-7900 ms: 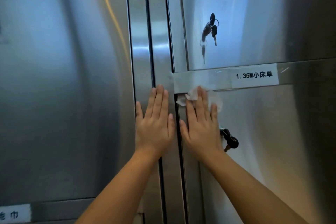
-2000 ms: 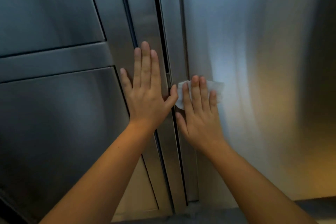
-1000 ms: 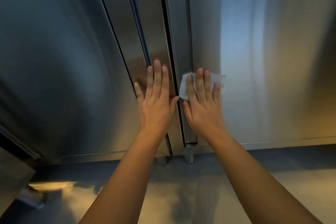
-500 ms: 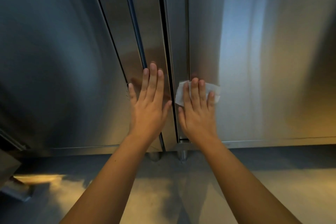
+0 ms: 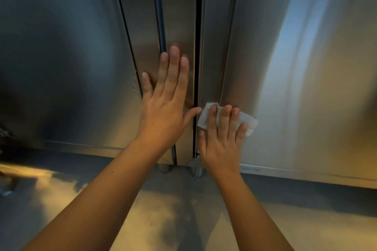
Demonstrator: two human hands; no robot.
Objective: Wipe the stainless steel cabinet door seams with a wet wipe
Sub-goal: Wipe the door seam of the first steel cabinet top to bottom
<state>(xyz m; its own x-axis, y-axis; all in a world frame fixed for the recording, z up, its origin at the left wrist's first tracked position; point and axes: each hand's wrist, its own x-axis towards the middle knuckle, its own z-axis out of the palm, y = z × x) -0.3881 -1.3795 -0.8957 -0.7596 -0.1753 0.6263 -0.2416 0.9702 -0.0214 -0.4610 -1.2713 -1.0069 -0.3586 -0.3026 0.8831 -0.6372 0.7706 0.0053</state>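
Note:
Two stainless steel cabinets stand side by side, with a dark vertical seam (image 5: 198, 47) between them. My right hand (image 5: 221, 140) lies flat with straight fingers on a white wet wipe (image 5: 247, 121), pressing it against the right cabinet door (image 5: 306, 87) just right of the seam, close to the door's bottom edge. My left hand (image 5: 167, 104) is spread flat on the steel strip left of the seam, its thumb tip reaching the gap. The wipe sticks out above and to the right of my fingers.
The left cabinet door (image 5: 61, 57) fills the left side. Short metal cabinet feet (image 5: 196, 169) stand on the floor (image 5: 163, 220) under the seam. A narrower second seam (image 5: 158, 6) runs up left of my left hand.
My right hand has slid the wipe down along the seam, from beside the keys to near the door's bottom edge. My left hand followed downward, staying flat beside it.

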